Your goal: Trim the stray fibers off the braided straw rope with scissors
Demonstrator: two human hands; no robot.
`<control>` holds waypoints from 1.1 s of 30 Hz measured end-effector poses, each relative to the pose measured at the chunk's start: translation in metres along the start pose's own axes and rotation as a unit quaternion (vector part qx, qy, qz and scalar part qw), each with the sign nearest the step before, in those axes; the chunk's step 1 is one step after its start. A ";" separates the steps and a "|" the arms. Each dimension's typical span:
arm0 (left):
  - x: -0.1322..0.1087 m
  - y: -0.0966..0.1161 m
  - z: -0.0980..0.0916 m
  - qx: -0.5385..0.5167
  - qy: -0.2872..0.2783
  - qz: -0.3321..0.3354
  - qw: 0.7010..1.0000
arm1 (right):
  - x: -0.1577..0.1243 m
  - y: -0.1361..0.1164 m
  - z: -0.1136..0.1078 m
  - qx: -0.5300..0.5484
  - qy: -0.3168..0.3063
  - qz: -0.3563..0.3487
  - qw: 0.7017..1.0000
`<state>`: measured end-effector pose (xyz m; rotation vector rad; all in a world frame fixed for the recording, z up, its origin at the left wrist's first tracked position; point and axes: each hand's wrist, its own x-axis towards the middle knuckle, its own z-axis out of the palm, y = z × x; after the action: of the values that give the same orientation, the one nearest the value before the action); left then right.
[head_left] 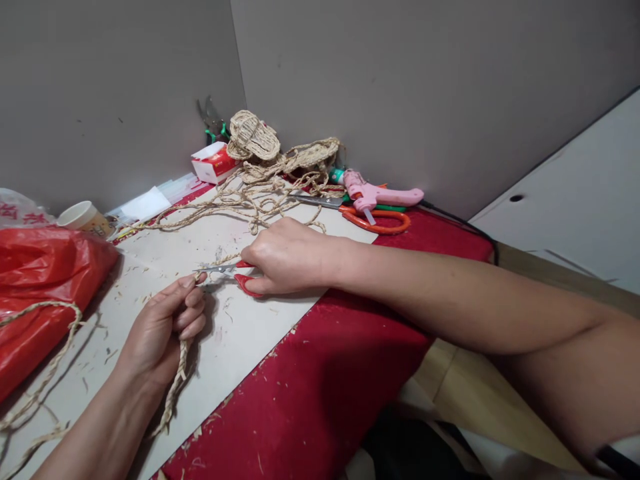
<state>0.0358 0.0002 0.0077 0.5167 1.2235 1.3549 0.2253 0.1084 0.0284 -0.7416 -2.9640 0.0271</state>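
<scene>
My left hand (163, 327) is closed around a braided straw rope (175, 387), pinching its upper end near the blades. My right hand (285, 257) grips small red-handled scissors (235, 272), whose metal blades point left at the rope end by my left fingertips. Both hands rest on a pale board (240, 333) strewn with straw bits. The rope trails down below my left wrist.
A tangle of braided straw rope (270, 180) lies at the back, with a woven straw piece (253, 137). A pink glue gun (375, 193), orange scissors (377, 220), a red plastic bag (40, 287), a paper cup (83, 217), a tissue box (215, 163) and red cloth (340, 373) surround the board.
</scene>
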 end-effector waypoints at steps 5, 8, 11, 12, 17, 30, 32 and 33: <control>-0.001 0.002 0.004 -0.042 0.018 -0.015 0.999 | -0.001 -0.001 -0.001 -0.009 0.004 -0.005 1.000; -0.001 0.003 0.006 -0.064 0.029 -0.022 0.997 | -0.001 -0.003 -0.001 -0.015 0.005 -0.007 1.000; -0.001 0.003 0.006 -0.076 0.028 -0.026 0.996 | -0.001 -0.004 0.000 -0.013 -0.003 -0.007 1.000; -0.001 0.003 0.006 -0.079 0.025 -0.026 0.996 | -0.001 -0.004 0.000 -0.010 -0.003 -0.008 1.000; -0.001 0.002 0.002 -0.077 0.015 -0.024 0.997 | 0.000 -0.003 0.000 0.010 0.003 -0.010 1.000; 0.001 -0.008 -0.007 0.232 0.130 0.215 0.940 | 0.003 0.013 -0.009 0.121 0.015 0.051 0.991; -0.001 -0.011 -0.010 0.340 0.154 0.291 0.881 | 0.001 0.014 -0.013 0.127 0.002 0.046 0.991; -0.002 -0.012 -0.011 0.380 0.159 0.320 0.853 | 0.000 0.014 -0.015 0.127 -0.009 0.042 0.991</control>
<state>0.0324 -0.0084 -0.0052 1.4004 1.9873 1.4927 0.2327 0.1205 0.0429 -0.8329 -2.8663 0.4096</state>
